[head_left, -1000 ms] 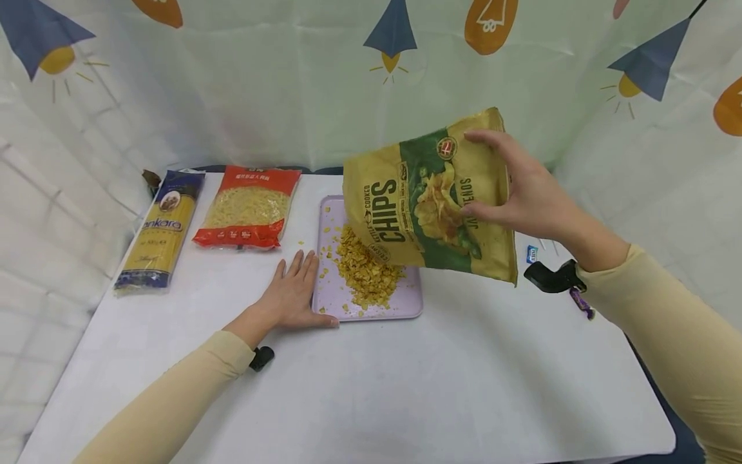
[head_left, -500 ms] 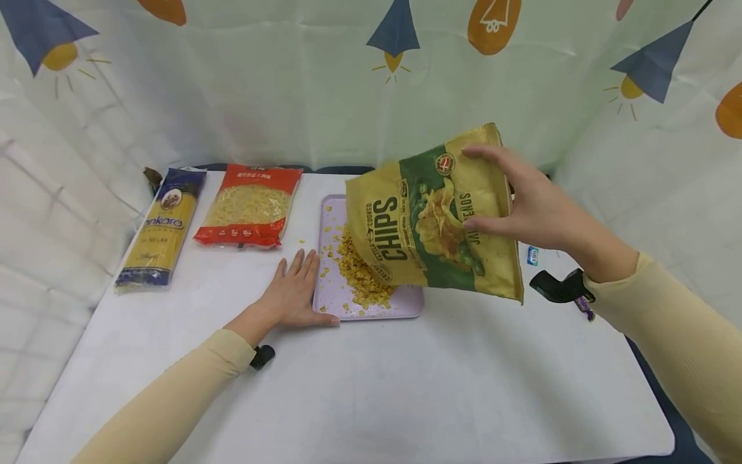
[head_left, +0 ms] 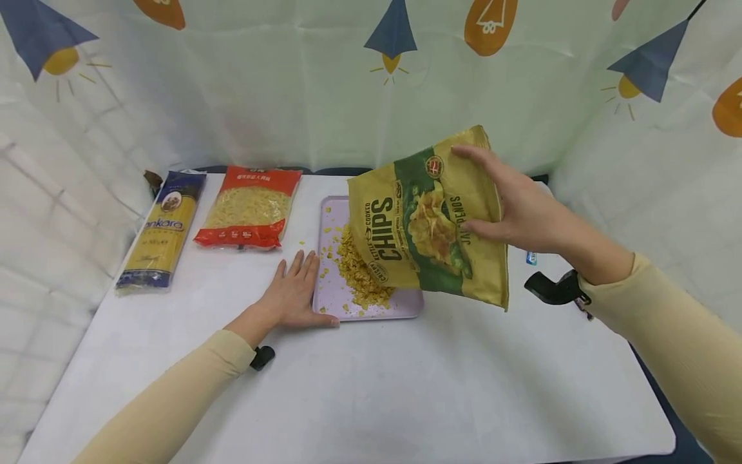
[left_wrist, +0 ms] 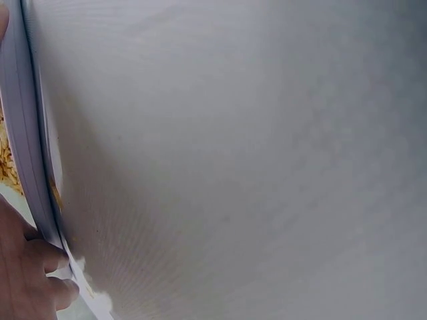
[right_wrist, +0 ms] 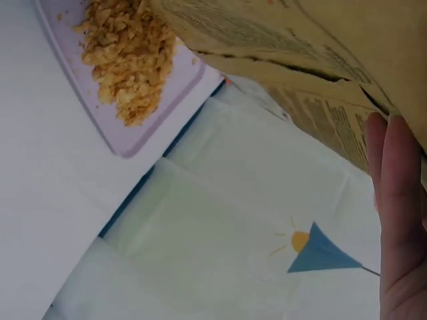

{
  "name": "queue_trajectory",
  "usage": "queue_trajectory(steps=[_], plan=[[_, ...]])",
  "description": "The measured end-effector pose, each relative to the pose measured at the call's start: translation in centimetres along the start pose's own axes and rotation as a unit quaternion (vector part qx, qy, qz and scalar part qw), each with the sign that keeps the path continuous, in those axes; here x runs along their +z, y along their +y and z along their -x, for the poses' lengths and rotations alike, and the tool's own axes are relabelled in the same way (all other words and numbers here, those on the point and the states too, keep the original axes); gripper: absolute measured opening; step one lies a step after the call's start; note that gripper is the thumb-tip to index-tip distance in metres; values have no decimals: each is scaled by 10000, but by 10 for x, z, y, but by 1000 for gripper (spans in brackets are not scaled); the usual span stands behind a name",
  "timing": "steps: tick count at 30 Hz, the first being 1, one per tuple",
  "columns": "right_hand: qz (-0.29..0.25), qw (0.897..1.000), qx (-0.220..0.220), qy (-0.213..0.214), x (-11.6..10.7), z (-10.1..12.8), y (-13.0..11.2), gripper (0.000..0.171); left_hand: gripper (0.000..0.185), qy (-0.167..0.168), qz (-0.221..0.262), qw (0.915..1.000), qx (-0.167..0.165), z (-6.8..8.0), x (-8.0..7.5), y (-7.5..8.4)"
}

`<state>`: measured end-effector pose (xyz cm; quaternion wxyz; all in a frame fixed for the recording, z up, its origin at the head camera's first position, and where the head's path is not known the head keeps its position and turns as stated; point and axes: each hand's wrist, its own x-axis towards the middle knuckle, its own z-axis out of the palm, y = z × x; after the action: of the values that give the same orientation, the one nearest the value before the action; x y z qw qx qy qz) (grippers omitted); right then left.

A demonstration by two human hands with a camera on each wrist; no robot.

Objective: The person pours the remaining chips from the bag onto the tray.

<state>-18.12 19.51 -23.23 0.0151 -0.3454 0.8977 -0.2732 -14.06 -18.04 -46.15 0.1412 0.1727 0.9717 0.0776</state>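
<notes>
My right hand (head_left: 522, 206) grips a gold and green bag of chips (head_left: 431, 219) by its closed right end, thumb across the printed front and fingers behind. The bag is tipped on its side, its left end over a pale purple tray (head_left: 408, 309). A heap of crushed chips (head_left: 362, 277) lies on the tray, partly hidden by the bag; the right wrist view shows the chip pile (right_wrist: 130, 67) more fully. My left hand (head_left: 295, 296) rests flat with spread fingers at the tray's left edge. In the left wrist view, fingers (left_wrist: 40, 260) touch the tray rim (left_wrist: 27, 133).
Left of the tray lie a red pasta bag (head_left: 246, 206) and a blue and yellow spaghetti pack (head_left: 159, 232). A small blue wrapper (head_left: 531, 258) sits on the white table (head_left: 371, 393) at right, by my right wrist. A printed curtain (head_left: 324, 84) hangs behind.
The chip bag in my right hand has come down and slightly left, covering more of the chip heap. My left hand has stayed put beside the tray.
</notes>
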Motion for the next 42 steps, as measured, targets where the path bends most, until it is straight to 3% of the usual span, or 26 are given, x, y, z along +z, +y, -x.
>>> queue_trajectory(steps=[9, 16, 20, 25, 34, 42], plan=[[-7, 9981, 289, -552, -26, -14, -12, 100, 142, 29, -48, 10000, 11, 0, 0, 0], [457, 9890, 833, -1129, -42, -46, -29, 103, 142, 26, -34, 10000, 9, 0, -3, 2], [668, 9844, 933, -1335, -47, -66, -38, 104, 142, -3, -30, 10000, -4, 0, -2, 2], [871, 9819, 1006, -1346, -50, -82, -41, 104, 141, -24, -29, 10000, -29, 0, -2, 3], [669, 9805, 1300, -1312, -51, -94, -25, 102, 140, -23, -35, 10000, -20, 0, -1, 6], [717, 9728, 1416, -1687, -49, -102, -32, 102, 142, -43, -57, 10000, -1, -1, -2, 8]])
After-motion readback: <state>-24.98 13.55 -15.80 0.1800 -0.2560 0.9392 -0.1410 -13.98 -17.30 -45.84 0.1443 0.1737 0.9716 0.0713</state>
